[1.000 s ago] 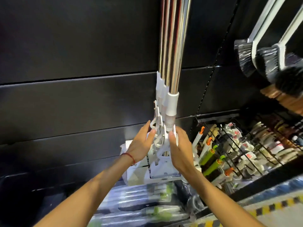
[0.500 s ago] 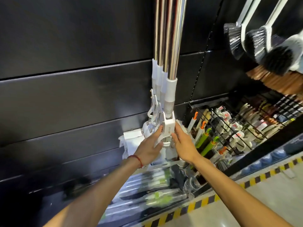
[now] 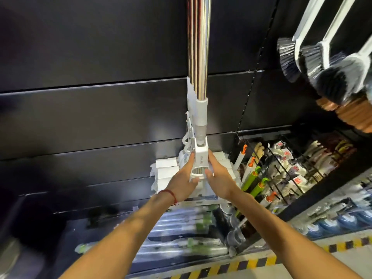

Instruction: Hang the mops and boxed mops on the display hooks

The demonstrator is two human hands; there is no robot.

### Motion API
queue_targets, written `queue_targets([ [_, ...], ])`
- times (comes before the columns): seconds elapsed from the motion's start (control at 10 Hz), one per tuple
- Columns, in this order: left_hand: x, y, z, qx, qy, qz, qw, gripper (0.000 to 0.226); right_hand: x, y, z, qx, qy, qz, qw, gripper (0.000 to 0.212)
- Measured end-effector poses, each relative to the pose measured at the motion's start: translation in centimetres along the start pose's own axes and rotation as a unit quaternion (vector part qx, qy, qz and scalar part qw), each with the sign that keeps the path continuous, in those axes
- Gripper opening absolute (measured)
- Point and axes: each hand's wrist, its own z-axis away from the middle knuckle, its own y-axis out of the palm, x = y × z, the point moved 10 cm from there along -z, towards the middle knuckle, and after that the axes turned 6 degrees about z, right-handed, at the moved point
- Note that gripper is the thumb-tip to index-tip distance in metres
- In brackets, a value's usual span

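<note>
Several mops with chrome poles (image 3: 202,57) hang close together against the black display wall. The front mop has a white plastic wringer block (image 3: 200,158) below its white collar. My left hand (image 3: 184,182) grips the left side of that block, with fingers along its edge. My right hand (image 3: 218,178) holds its right side, thumb near the lower ring. Behind my hands, the white mop heads (image 3: 165,174) of the hanging mops bunch together. The hooks at the top are out of view.
Black and white brooms (image 3: 322,63) hang at the upper right. A wire rack (image 3: 281,164) to the right holds packaged brushes and green-handled tools. Wrapped mops (image 3: 181,242) lie on the low shelf below. A yellow-black striped strip (image 3: 251,262) marks the floor edge.
My hands have slid lower on the front mop and now clasp its white block from both sides. The view has tilted slightly, bringing the mop poles to the centre.
</note>
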Motion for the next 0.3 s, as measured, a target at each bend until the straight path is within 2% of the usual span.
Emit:
queue_targets([
  [0.1, -0.1, 0.4, -0.5, -0.016, 0.004, -0.003, 1.0, 0.103, -1.0, 0.1, -0.3, 0.017, -0.006, 0.007, 1.0, 0.07],
  [0.2, -0.3, 0.5, -0.4, -0.013, 0.043, -0.01, 0.999, 0.102, -0.8, 0.0, -0.3, 0.037, -0.005, -0.012, 0.999, 0.069],
  [0.3, -1.2, -0.2, 0.1, -0.026, 0.078, 0.006, 0.997, 0.095, -1.3, -0.2, 0.1, 0.011, -0.015, -0.016, 1.0, 0.057],
])
